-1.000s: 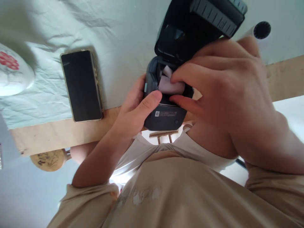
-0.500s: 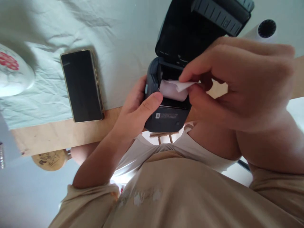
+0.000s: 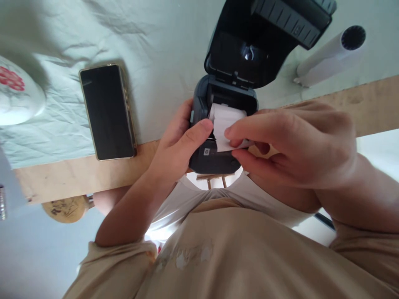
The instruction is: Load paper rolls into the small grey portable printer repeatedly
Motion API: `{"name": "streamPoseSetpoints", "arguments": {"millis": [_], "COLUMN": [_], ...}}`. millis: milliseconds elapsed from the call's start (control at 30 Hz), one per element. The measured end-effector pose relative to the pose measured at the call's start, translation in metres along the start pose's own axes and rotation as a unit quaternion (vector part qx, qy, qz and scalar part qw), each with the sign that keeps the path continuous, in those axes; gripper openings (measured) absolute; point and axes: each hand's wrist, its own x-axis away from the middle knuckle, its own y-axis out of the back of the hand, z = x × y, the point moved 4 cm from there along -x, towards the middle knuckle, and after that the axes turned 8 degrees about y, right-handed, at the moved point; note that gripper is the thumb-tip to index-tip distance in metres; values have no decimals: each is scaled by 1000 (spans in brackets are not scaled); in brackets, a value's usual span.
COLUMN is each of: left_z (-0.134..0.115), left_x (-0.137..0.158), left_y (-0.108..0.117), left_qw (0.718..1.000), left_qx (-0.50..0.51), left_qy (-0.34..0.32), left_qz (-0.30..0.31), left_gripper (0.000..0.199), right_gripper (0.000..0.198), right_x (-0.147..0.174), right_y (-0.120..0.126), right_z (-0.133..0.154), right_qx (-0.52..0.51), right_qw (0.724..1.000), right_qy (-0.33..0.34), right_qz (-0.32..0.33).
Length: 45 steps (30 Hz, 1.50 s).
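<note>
A small dark label printer [image 3: 215, 161] has its black lid [image 3: 246, 45] swung up, away from me. My left hand [image 3: 177, 143] grips the printer's left side, its thumb lying over the rim of the paper bay. Inside the bay sits a white paper roll [image 3: 222, 112], its loose end drawn toward me across the printer's front edge. With my right hand [image 3: 299, 143] I pinch that loose end between thumb and fingers at its right side. The fingers partly cover the paper and the printer's right side.
Left of the printer a phone [image 3: 107, 112] lies face up on the pale green cloth [image 3: 162, 54]. A white flowered vessel [image 3: 18, 99] stands at the far left. A white tube [image 3: 327, 62] with a dark end stands at the right. The wooden table edge [image 3: 77, 176] runs in front of me; a round stool [image 3: 67, 209] is below.
My right hand has moved down toward me, drawing the paper end from the bay over the printer's front. The lid's inside and the white tube show more. My left hand stays put.
</note>
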Motion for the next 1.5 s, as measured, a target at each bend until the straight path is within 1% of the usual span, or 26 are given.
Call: {"name": "streamPoseSetpoints", "arguments": {"millis": [100,200,267,300,367,433,467,533,600,667,767,833,967,1100,1200,1267,1367,1433,1500], "left_z": [-1,1,1,0,-1,-2,-3,-4,-4,-4,-3,-2,-1,-1,-1,0,1,4,6], "left_x": [1,1,2,2,3,4,4,4,3,3,3,4,4,5,5,5,4,4,3], "left_y": [1,3,2,1,-2,-5,-6,-6,-6,-4,0,2,3,-1,-4,-3,1,4,5], "left_qw": [1000,998,998,997,997,997,996,995,994,994,994,994,991,991,994,996,997,998,998], "left_qx": [-26,-53,-59,-60,-54,-45,-44,-56,-77,-86,-85,-92,-112,-114,-91,-70,-52,-41,-31], "left_qy": [-13,5,19,23,31,34,33,34,45,50,44,42,50,46,43,48,50,53,54], "left_qz": [-9,-28,-33,-34,-44,-60,-70,-78,-69,-55,-49,-51,-49,-56,-47,-28,-14,-15,-14], "left_gripper": [25,27,28,29,28,27,27,30,33,34,35,38,47,44,40,38,34,32,31], "right_gripper": [24,26,28,26,15,6,5,8,12,15,19,21,24,27,20,15,22,24,20], "right_x": [-1,-2,-2,-2,-2,-1,0,1,2,2,0,0,0,-1,-5,-7,-9,-9,-7], "right_y": [-3,-5,-5,-5,-3,-2,-2,-3,-5,-6,-6,-6,-6,-7,-7,-5,2,6,6], "right_z": [-3,-7,-8,-9,-11,-14,-15,-18,-21,-21,-20,-21,-25,-30,-29,-26,-20,-15,-14], "right_qx": [-5,-1,-16,-30,-46,-30,-15,10,12,1,5,23,42,45,61,71,69,10,-90], "right_qw": [1000,999,999,999,998,999,1000,999,999,998,998,997,993,988,989,991,992,994,991], "right_qy": [4,-8,-21,-26,-28,-26,-22,-14,-13,-20,-47,-71,-102,-131,-127,-113,-106,-91,-88], "right_qz": [15,32,36,33,17,6,9,30,48,52,39,30,49,61,50,23,-28,-59,-52]}}
